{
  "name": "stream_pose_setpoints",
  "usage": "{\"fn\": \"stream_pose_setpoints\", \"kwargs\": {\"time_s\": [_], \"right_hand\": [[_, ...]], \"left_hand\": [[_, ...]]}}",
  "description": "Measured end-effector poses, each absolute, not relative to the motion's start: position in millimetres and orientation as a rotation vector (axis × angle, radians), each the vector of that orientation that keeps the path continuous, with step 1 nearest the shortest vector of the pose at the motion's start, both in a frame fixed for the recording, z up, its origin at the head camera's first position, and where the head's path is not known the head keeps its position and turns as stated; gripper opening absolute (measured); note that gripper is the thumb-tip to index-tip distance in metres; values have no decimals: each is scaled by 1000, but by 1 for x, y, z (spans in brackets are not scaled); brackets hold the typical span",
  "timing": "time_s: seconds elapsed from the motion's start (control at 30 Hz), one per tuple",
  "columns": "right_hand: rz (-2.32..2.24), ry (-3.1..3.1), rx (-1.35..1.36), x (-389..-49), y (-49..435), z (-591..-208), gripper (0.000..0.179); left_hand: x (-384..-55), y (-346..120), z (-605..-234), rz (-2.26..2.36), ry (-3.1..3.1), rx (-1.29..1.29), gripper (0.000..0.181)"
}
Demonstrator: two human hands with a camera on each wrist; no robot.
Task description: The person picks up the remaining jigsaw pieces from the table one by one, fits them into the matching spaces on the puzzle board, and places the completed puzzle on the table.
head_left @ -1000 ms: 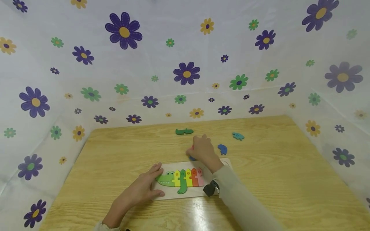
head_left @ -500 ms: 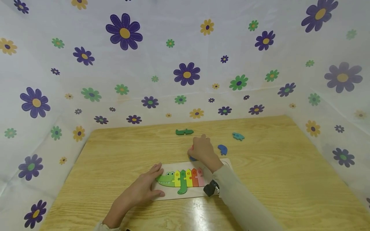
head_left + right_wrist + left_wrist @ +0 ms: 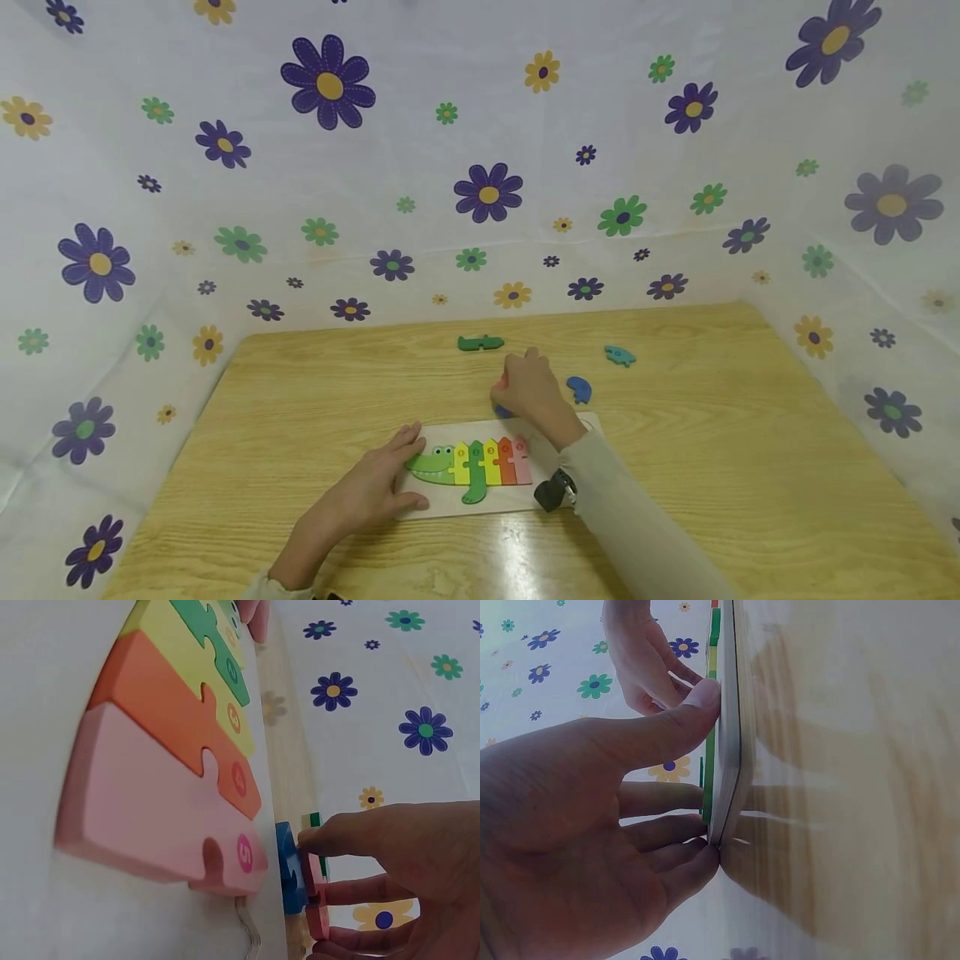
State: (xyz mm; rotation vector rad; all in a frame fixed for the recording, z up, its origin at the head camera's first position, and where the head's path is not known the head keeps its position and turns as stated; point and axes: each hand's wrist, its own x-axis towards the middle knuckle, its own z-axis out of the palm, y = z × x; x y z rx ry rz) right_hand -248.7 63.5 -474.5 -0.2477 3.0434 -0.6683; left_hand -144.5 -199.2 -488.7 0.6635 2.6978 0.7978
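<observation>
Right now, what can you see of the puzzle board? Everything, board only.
The board is a pale, thin rectangle, wood by its look, lying flat on the table, long side running left to right. It bears a crocodile head and five interlocked, numbered pieces, from yellow to pink. The left hand touches its left end; the right forearm hides some of its right end.

Flat green crocodile-head piece (image 3: pixel 431 468) with white teeth; then, in order, flat interlocking pieces in yellow (image 3: pixel 461 468), green with a leg (image 3: pixel 474 482), yellow (image 3: pixel 492 468), orange (image 3: pixel 507 468) and pale pink (image 3: pixel 519 470), the last bearing a magenta numeral disc. Pale, whitish rectangular board (image 3: pixel 510 502). Loose: dark green long piece (image 3: pixel 481 343), turquoise notched piece (image 3: pixel 620 356), blue curved piece (image 3: pixel 580 389). Yellowish wood-grain table (image 3: pixel 360 375). White sheet backdrop (image 3: pixel 420 150) patterned with purple, green and yellow daisies.
</observation>
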Motion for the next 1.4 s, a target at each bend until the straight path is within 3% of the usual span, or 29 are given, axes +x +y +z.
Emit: {"fn": "stream_pose_setpoints", "kwargs": {"time_s": [0.4, 1.4], "right_hand": [[-728, 3081, -288, -247, 69, -474, 29], [-831, 3090, -272, -232, 102, -462, 31]], "left_hand": [[-144, -198, -489, 772, 2705, 639, 83], [-144, -198, -490, 771, 2710, 637, 83]]}}
